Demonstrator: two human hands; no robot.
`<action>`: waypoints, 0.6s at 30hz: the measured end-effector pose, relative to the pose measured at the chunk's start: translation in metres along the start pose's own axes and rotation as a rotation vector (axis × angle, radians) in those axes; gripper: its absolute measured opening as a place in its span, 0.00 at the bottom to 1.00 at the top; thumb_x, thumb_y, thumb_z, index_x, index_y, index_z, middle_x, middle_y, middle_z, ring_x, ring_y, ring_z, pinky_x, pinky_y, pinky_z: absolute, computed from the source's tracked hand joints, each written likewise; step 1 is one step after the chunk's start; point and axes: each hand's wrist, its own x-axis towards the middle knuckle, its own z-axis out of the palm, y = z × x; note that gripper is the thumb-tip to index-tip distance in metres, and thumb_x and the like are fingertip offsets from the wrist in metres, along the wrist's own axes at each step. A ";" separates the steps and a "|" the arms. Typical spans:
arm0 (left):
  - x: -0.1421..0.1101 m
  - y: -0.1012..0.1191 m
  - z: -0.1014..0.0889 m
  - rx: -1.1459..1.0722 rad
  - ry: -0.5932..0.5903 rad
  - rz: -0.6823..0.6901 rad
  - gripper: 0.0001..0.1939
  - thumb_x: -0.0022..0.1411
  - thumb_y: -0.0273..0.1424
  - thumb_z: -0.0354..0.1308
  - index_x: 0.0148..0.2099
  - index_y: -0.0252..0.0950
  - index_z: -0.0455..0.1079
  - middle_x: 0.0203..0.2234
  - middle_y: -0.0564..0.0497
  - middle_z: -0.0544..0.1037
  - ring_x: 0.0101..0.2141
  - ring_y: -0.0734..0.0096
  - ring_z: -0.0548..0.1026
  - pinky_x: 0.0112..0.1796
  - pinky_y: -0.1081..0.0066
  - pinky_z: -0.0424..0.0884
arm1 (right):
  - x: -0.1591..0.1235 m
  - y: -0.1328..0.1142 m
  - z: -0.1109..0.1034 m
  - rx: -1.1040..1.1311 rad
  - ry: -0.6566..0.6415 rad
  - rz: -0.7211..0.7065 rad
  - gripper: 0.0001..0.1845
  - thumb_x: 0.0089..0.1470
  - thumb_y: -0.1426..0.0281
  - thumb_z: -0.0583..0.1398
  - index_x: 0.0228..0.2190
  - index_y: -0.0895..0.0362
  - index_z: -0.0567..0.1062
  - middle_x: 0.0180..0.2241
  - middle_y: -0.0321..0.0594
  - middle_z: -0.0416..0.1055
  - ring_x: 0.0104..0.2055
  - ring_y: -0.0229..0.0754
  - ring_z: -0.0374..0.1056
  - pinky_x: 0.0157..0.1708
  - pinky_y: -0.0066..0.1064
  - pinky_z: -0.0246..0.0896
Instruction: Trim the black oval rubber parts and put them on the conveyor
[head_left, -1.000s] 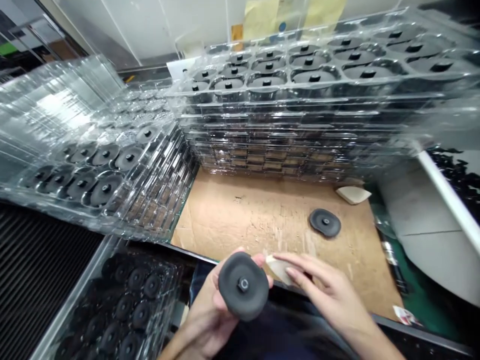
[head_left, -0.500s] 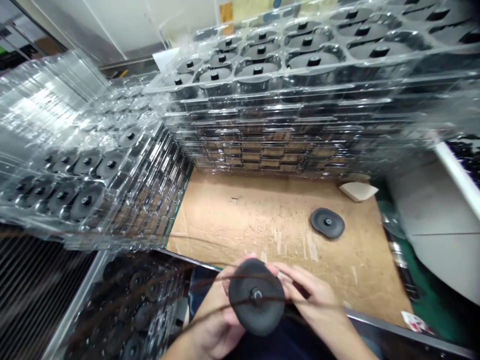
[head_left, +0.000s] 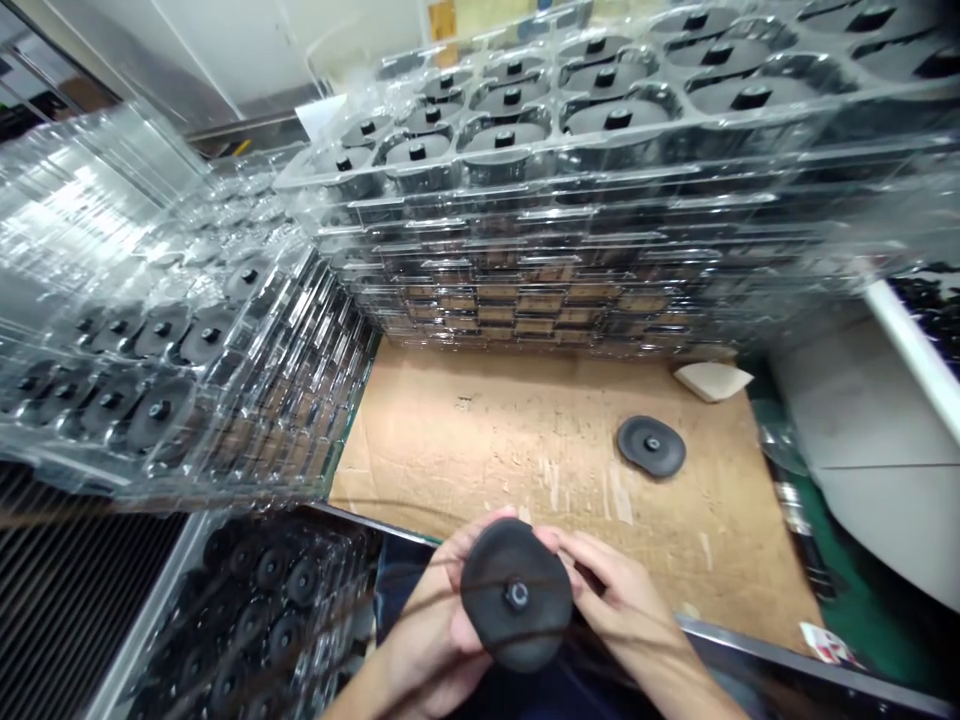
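A black rubber-like disc (head_left: 487, 610) with a wavy rim and a short round stud at its centre faces up, low in the middle of the view. My left hand (head_left: 442, 610) grips it from the left, fingers behind it and thumb at its lower edge. At its upper right edge is my right hand (head_left: 611, 590), fingers bent and pressed together against the rim; what they pinch is mostly hidden. A second black disc (head_left: 637, 440) of the same kind lies on the cardboard sheet (head_left: 442, 430), right of and beyond my hands.
Stacked clear plastic trays (head_left: 517, 215) filled with black discs stand along the back. Another tray stack (head_left: 277, 350) rises at left. A box of discs (head_left: 255, 610) sits lower left. A cream wedge (head_left: 712, 380) lies at the cardboard's far right corner, near a grey bin (head_left: 885, 430).
The view has shifted slightly. The held disc has turned or tilted a little, and my right fingers have shifted at its edge; a small pale bit between them is now less visible.
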 end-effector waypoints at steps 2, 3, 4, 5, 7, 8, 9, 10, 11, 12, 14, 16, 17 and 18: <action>-0.001 -0.001 -0.001 0.001 -0.015 0.023 0.34 0.29 0.35 0.72 0.45 0.42 0.73 0.40 0.48 0.79 0.39 0.61 0.76 0.43 0.68 0.67 | 0.000 0.002 0.002 -0.004 0.013 -0.004 0.17 0.54 0.68 0.52 0.43 0.53 0.74 0.28 0.40 0.75 0.27 0.40 0.71 0.26 0.26 0.68; -0.001 -0.001 -0.002 0.006 -0.023 0.025 0.34 0.29 0.34 0.72 0.45 0.42 0.73 0.41 0.47 0.79 0.40 0.61 0.76 0.44 0.67 0.67 | 0.000 0.002 0.003 -0.006 0.020 -0.006 0.16 0.55 0.67 0.52 0.43 0.53 0.74 0.27 0.39 0.75 0.26 0.39 0.71 0.25 0.26 0.68; -0.001 -0.002 -0.003 0.009 -0.026 0.027 0.34 0.30 0.34 0.72 0.45 0.42 0.73 0.41 0.47 0.79 0.40 0.61 0.75 0.44 0.66 0.67 | 0.000 0.001 0.004 -0.008 0.027 -0.010 0.16 0.55 0.67 0.52 0.42 0.53 0.75 0.26 0.39 0.74 0.24 0.39 0.70 0.24 0.26 0.68; -0.001 -0.002 -0.004 0.009 -0.025 0.028 0.34 0.29 0.34 0.72 0.45 0.42 0.73 0.41 0.47 0.79 0.40 0.61 0.76 0.45 0.66 0.66 | 0.000 0.001 0.005 -0.008 0.032 -0.015 0.16 0.55 0.67 0.52 0.41 0.53 0.75 0.25 0.39 0.74 0.24 0.39 0.70 0.24 0.26 0.68; -0.001 -0.003 -0.006 0.004 -0.012 0.042 0.34 0.28 0.36 0.72 0.45 0.43 0.73 0.40 0.48 0.79 0.39 0.61 0.76 0.44 0.67 0.67 | 0.000 -0.002 0.004 -0.010 0.040 -0.015 0.16 0.55 0.67 0.52 0.41 0.53 0.75 0.27 0.40 0.75 0.26 0.40 0.71 0.26 0.27 0.68; -0.001 -0.004 -0.006 0.007 0.000 0.048 0.35 0.28 0.37 0.72 0.45 0.43 0.73 0.41 0.47 0.79 0.39 0.61 0.76 0.44 0.67 0.67 | 0.000 -0.004 0.004 -0.009 0.042 -0.016 0.15 0.55 0.68 0.52 0.41 0.53 0.75 0.29 0.40 0.76 0.28 0.41 0.72 0.27 0.28 0.69; -0.001 -0.003 -0.006 0.013 0.008 0.052 0.35 0.28 0.37 0.72 0.45 0.42 0.73 0.40 0.47 0.79 0.39 0.61 0.76 0.44 0.67 0.67 | 0.001 -0.006 0.003 -0.008 0.044 -0.016 0.15 0.54 0.68 0.52 0.41 0.53 0.75 0.30 0.41 0.76 0.30 0.42 0.72 0.28 0.28 0.69; -0.001 -0.003 -0.005 0.021 0.014 0.051 0.35 0.28 0.38 0.72 0.45 0.42 0.73 0.40 0.47 0.79 0.39 0.61 0.76 0.44 0.67 0.67 | 0.001 -0.009 0.001 -0.007 0.047 -0.013 0.15 0.54 0.68 0.53 0.41 0.53 0.76 0.32 0.41 0.76 0.32 0.42 0.73 0.29 0.29 0.70; -0.001 -0.002 -0.003 0.028 0.020 0.044 0.35 0.28 0.37 0.72 0.45 0.42 0.73 0.40 0.48 0.79 0.39 0.62 0.76 0.44 0.67 0.67 | 0.002 -0.011 -0.001 -0.007 0.052 -0.005 0.15 0.54 0.68 0.53 0.40 0.53 0.76 0.33 0.41 0.77 0.33 0.43 0.73 0.30 0.29 0.70; -0.001 0.000 0.000 0.031 0.022 0.035 0.34 0.28 0.36 0.72 0.44 0.42 0.73 0.40 0.48 0.79 0.39 0.62 0.76 0.43 0.68 0.67 | 0.002 -0.014 -0.003 -0.008 0.062 0.008 0.14 0.54 0.68 0.53 0.40 0.53 0.76 0.34 0.41 0.77 0.34 0.43 0.73 0.31 0.29 0.70; 0.000 0.002 0.006 0.023 0.023 0.029 0.31 0.29 0.35 0.72 0.42 0.42 0.74 0.38 0.50 0.80 0.38 0.64 0.76 0.43 0.70 0.67 | 0.003 -0.021 -0.012 -0.012 0.096 0.048 0.14 0.56 0.68 0.53 0.40 0.53 0.76 0.37 0.40 0.76 0.37 0.43 0.73 0.33 0.29 0.70; 0.001 0.004 0.011 0.005 0.028 0.024 0.30 0.29 0.35 0.72 0.41 0.42 0.74 0.36 0.50 0.80 0.37 0.64 0.77 0.42 0.70 0.68 | 0.002 -0.033 -0.024 -0.018 0.170 0.085 0.14 0.57 0.67 0.52 0.39 0.53 0.75 0.39 0.41 0.75 0.39 0.43 0.72 0.33 0.28 0.70; 0.002 0.004 0.012 -0.002 0.040 0.026 0.29 0.29 0.35 0.72 0.41 0.42 0.74 0.36 0.50 0.80 0.37 0.64 0.77 0.41 0.70 0.68 | 0.002 -0.042 -0.031 -0.027 0.231 0.097 0.14 0.57 0.66 0.52 0.39 0.53 0.75 0.40 0.40 0.75 0.40 0.44 0.72 0.33 0.28 0.70; 0.002 0.004 0.013 -0.004 0.057 0.029 0.30 0.29 0.35 0.72 0.41 0.41 0.74 0.36 0.50 0.80 0.37 0.63 0.77 0.40 0.70 0.68 | 0.001 -0.052 -0.039 -0.044 0.299 0.097 0.13 0.57 0.66 0.53 0.40 0.51 0.74 0.41 0.40 0.74 0.41 0.45 0.72 0.33 0.29 0.70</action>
